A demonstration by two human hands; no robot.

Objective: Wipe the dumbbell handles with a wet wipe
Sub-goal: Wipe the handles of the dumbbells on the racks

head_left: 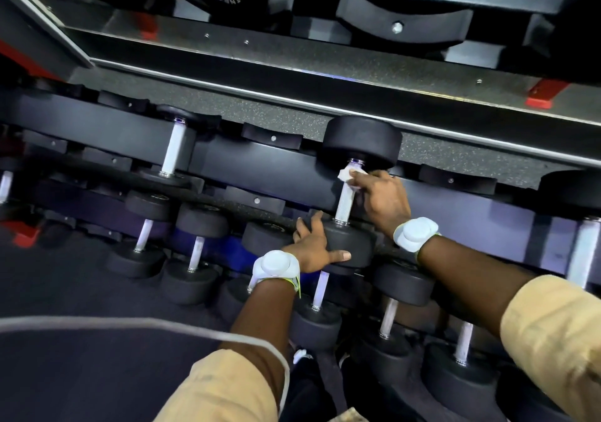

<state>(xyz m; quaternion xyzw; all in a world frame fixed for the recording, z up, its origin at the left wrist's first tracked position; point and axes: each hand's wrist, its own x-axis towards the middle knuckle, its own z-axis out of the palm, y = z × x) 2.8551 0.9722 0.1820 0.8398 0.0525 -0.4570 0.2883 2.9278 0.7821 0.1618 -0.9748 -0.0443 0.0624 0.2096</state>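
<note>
A black dumbbell with a silver knurled handle (pixel 345 204) lies on the middle shelf of the rack, its far head (pixel 362 142) toward the back. My right hand (pixel 382 200) pinches a white wet wipe (pixel 349 176) against the upper end of that handle. My left hand (pixel 312 246) rests on the dumbbell's near head (pixel 351 243), fingers spread over its left side and thumb along the front.
Several more dumbbells sit on the rack: one to the left on the same shelf (pixel 174 150), a row on the lower shelf (pixel 195 252), and others near my arms (pixel 388 321). The upper shelf rail (pixel 325 73) runs across above. A white cord (pixel 162 324) crosses the lower left.
</note>
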